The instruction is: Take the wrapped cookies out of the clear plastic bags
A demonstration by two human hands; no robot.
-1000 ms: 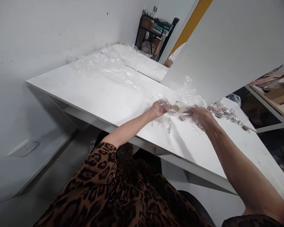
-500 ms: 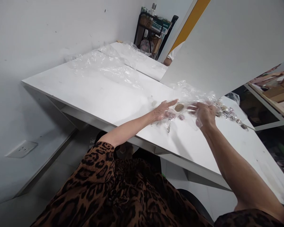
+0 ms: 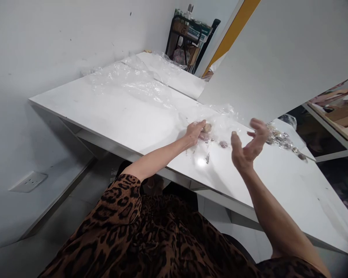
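My left hand (image 3: 195, 133) is closed at the middle of the white table, its thumb against a small round golden-brown piece (image 3: 207, 127). Just below this are pinkish pieces (image 3: 204, 136) by the fingers; what they are I cannot make out. Clear plastic wrap (image 3: 217, 116) lies crumpled beyond that hand. A single small reddish piece (image 3: 223, 144) rests on the table between my two hands. Raised above the tabletop, my right hand (image 3: 248, 148) holds nothing, with its fingers spread and slightly blurred. Past it lies a heap of small shiny wrapped pieces (image 3: 281, 139).
More clear plastic sheeting (image 3: 127, 79) covers the far left of the table (image 3: 104, 110). A large white panel (image 3: 278, 50) rises behind the table. A dark rack with boxes (image 3: 185, 34) stands at the back. A wall socket (image 3: 29, 181) is at left.
My right hand has let go of the plastic wrap, lifted and opened. The golden-brown piece has shifted left into my left hand, whose fingers have closed.
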